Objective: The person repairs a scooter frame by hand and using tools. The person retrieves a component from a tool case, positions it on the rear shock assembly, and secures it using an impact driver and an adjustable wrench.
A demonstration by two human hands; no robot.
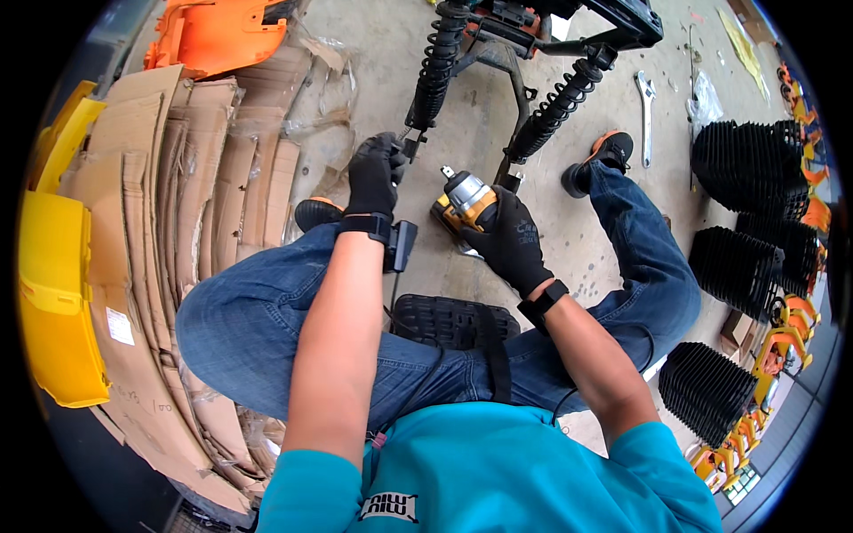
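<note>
My right hand (514, 242), in a black glove, is wrapped round a yellow and black cordless impact wrench (471, 199). The tool's bare square drive points up and away from me, toward the frame. My left hand (375, 171), also gloved in black, is closed right by the lower end of the left black coil-spring shock absorber (437, 67). Whatever its fingers grip is hidden. A second shock absorber (558, 108) slants down on the right, its lower end just beyond the impact wrench. Both join a dark metal vehicle frame (622, 22) at the top.
Flattened cardboard (133, 213) is stacked on the left, with yellow plastic panels (58, 284) beside it and an orange panel (209, 40) on top. An adjustable wrench (647, 120) lies on the concrete floor. Stacks of black ribbed parts (751, 169) line the right. I sit above a black ribbed seat (444, 318).
</note>
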